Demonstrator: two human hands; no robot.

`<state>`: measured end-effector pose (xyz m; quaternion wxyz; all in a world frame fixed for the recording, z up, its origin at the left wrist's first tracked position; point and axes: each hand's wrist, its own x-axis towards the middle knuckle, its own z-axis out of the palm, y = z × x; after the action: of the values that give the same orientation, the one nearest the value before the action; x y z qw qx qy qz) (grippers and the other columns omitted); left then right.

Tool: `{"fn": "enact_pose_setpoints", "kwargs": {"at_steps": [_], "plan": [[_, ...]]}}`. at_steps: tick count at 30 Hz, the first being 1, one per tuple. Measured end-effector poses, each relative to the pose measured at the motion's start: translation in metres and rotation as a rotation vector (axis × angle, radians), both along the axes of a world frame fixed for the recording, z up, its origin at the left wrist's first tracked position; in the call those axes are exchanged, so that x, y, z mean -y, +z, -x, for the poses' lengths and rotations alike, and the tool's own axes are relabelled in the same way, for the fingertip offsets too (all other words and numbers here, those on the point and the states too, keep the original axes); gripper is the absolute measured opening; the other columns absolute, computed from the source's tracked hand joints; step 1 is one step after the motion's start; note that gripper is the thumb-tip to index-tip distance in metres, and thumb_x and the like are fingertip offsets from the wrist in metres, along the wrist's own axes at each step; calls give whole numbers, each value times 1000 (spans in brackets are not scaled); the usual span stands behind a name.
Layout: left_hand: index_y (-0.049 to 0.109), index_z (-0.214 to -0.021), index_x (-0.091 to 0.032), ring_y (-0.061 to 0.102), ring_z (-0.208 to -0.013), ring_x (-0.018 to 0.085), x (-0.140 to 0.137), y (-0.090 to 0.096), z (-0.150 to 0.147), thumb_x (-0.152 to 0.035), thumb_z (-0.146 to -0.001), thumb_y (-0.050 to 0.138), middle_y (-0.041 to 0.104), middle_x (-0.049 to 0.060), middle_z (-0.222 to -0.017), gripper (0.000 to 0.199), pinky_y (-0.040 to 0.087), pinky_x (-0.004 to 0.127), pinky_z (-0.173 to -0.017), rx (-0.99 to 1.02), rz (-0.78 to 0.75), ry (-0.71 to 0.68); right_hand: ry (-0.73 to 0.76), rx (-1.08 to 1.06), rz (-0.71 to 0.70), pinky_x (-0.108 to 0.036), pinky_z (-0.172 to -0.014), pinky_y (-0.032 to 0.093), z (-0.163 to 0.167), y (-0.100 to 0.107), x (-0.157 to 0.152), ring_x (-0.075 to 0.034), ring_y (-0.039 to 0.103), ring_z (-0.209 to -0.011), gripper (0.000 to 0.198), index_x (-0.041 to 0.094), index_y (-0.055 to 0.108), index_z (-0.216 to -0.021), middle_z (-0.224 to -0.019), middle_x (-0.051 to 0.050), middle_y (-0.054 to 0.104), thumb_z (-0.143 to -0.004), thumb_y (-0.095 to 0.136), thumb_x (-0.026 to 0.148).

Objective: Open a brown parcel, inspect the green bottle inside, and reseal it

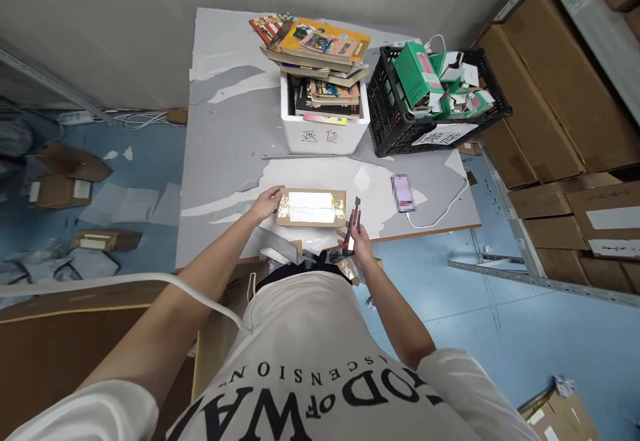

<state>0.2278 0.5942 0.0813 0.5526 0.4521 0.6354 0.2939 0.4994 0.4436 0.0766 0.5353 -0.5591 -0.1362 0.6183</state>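
Note:
A small taped cardboard box point(281, 217) with a white label lies at the front of the table, long side toward me. My left hand point(266, 205) grips its left end, the thumb and fingers closed at the edge. To the right of the box, my right hand point(358, 241) is closed around a red and black utility knife point(352, 226). The knife points up and away from me, its tip just off the box's right end. The box's underside is hidden.
Behind the box stand a white bin point(295, 131) heaped with books point(320, 41) and a black crate point(385, 111) of green boxes point(417, 77). A phone point(403, 193) on a white cable point(445, 222) lies right. Shelves with cartons point(545, 87) rise at right; a large open carton point(90, 361) sits lower left.

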Motion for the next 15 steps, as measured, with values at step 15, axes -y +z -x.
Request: {"fn": "enact_pose_setpoints", "kwargs": {"at_steps": [15], "plan": [[64,-83,-17,62,-60,14,125,-4,-52,-53,-55,79,68,3,-77,49,50,28,-61,178,105,189,419,409,-268,-25,-56,48,-26,20,-180,-10,53,-58,37,25,52,-103,-74,4,61,-80,61,53]]}}
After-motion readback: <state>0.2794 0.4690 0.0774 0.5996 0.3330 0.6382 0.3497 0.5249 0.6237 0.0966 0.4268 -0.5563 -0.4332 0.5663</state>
